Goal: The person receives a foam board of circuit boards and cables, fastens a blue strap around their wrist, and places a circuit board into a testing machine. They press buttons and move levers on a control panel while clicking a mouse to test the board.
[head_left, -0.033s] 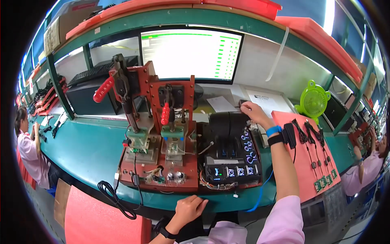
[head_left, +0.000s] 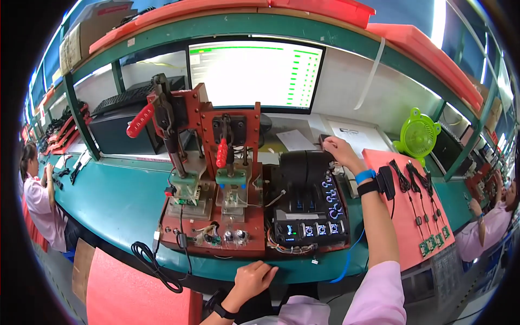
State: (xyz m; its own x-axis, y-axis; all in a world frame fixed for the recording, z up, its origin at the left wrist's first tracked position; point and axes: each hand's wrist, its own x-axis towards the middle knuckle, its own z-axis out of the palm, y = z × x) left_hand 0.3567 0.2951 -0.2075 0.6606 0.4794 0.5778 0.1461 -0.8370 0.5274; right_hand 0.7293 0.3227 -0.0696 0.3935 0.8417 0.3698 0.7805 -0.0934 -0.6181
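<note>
My right hand (head_left: 340, 151) reaches far over the bench, just behind a black control unit (head_left: 310, 203) with lit blue buttons. Its fingertips lie on a small dark object (head_left: 324, 140); whether they grip it is hidden. A blue band and a black wrist strap (head_left: 374, 184) sit on that wrist. My left hand (head_left: 253, 277) rests on the front edge of the green bench (head_left: 119, 200) with its fingers curled and nothing in it. Left of the control unit stands a red-brown test fixture (head_left: 216, 179) with two red-handled clamp levers (head_left: 142, 120).
A lit monitor (head_left: 254, 73) stands at the back, with papers (head_left: 355, 135) and a green desk fan (head_left: 418, 134) to its right. A red mat (head_left: 411, 222) at my right holds small cables and green boards. Other people sit at the far left (head_left: 40, 195) and far right (head_left: 487, 222).
</note>
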